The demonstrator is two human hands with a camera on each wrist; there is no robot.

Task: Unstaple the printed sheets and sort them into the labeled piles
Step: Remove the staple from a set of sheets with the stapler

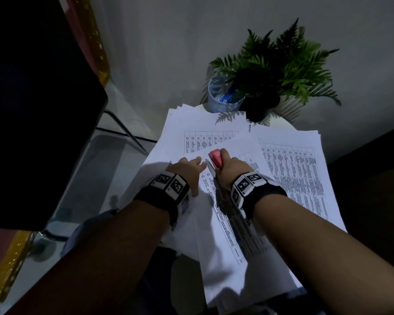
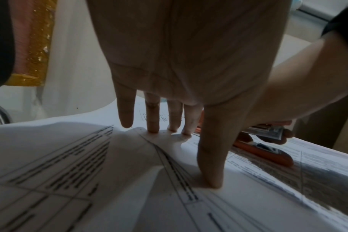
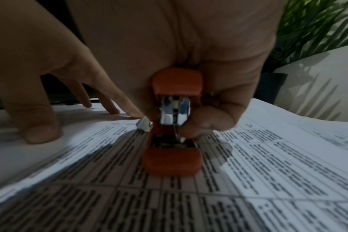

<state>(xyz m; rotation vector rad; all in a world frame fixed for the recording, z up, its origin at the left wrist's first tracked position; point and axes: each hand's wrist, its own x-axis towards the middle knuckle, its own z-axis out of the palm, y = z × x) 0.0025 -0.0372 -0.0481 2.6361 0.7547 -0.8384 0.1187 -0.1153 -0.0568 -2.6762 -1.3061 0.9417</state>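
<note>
A stapled set of printed table sheets lies in front of me on other paper. My left hand presses it flat near its top corner, fingers and thumb straight. My right hand grips a small orange-red stapler, whose metal nose points down at the sheets right beside the left fingertips. In the right wrist view the stapler stands on the printed sheet, held by my right hand, and a small upturned paper corner sits just left of it. The staple itself is hidden.
Two more piles of printed sheets lie behind, one at the left and one at the right. A fern in a dark pot and a clear cup with blue items stand at the back. A large dark block fills the left.
</note>
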